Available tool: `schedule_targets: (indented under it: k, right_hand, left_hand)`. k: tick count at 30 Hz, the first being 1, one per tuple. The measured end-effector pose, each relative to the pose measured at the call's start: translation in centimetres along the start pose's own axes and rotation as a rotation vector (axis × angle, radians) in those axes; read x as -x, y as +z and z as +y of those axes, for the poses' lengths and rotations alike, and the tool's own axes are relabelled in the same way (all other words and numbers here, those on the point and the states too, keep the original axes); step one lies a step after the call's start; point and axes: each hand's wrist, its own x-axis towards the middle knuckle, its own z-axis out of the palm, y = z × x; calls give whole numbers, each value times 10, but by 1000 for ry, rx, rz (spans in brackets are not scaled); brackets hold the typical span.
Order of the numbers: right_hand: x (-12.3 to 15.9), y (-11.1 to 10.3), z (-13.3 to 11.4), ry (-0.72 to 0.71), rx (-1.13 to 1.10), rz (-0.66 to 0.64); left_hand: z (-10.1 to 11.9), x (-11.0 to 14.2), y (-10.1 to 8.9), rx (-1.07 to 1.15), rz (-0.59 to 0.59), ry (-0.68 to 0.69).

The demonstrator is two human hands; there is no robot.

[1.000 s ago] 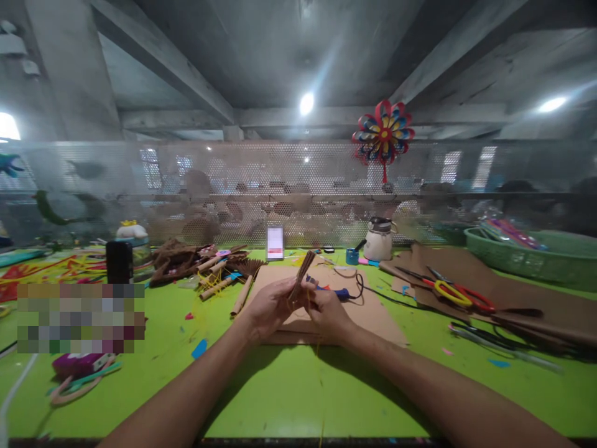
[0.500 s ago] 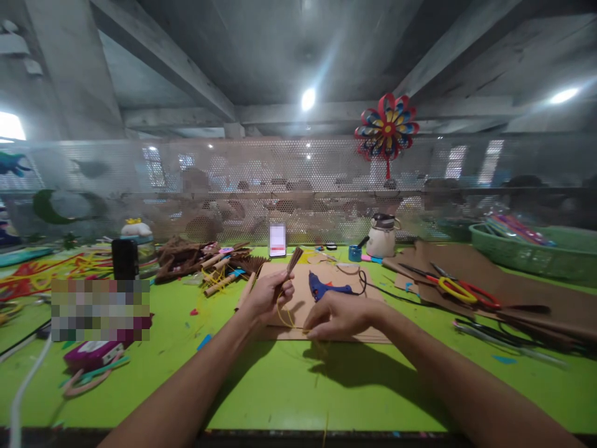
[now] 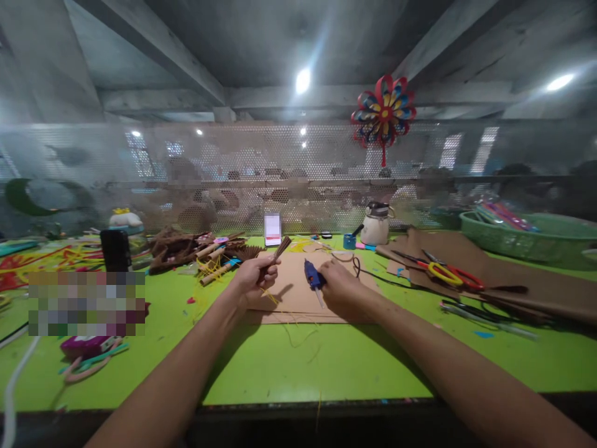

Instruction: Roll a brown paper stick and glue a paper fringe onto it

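Observation:
My left hand [image 3: 257,275] is closed around a folded brown paper strip [image 3: 282,248], whose pleated end sticks up past the fingers. Thin yellow strands [image 3: 269,295] hang below that hand. My right hand [image 3: 339,283] is wrapped round the handle of a blue glue gun [image 3: 311,274], its nozzle pointing away from me and a clear glue stick [image 3: 320,298] jutting from its back. Under both hands lies a stack of tan cardboard sheets [image 3: 291,306] on the green table [image 3: 261,373].
Brown pleated paper and rolled tubes [image 3: 214,272] lie at left, near a phone [image 3: 273,229]. On the right, scissors [image 3: 445,274] rest on brown paper [image 3: 504,274] before a green basket [image 3: 522,242]. A black cord [image 3: 387,281] crosses the right side; a white jug [image 3: 375,224] stands behind.
My right hand has moved from the cardboard's near edge up to the glue gun and taken hold of its handle. The left hand keeps the paper strip; the camera view has shifted slightly.

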Motion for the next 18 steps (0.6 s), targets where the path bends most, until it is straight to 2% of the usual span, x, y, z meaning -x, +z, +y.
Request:
schedule_targets:
  k: [5,9,13,15,16,18]
  right_hand:
    - [-7,20,3,11,34,-20]
    - [-12,17,12,87,-70,59]
    - [-13,-8,31,238,-390,129]
    - [-11,-27,39,252,-450,148]
    - [-10,-37,41,252,-600,166]
    - [-4,-57,39,167,-952,92]
  left_hand:
    - [-11,-2,4,-45,-14,-52]
    - [-16,-3,4,-82,-42,-98]
    - [-16,-4,2,-75,-47,-89]
    - [-17,-4,1,-75,-34,-75]
    - [-18,-5,1,-84,-23,-69]
    - [-19,-5,1,-116,-3,-58]
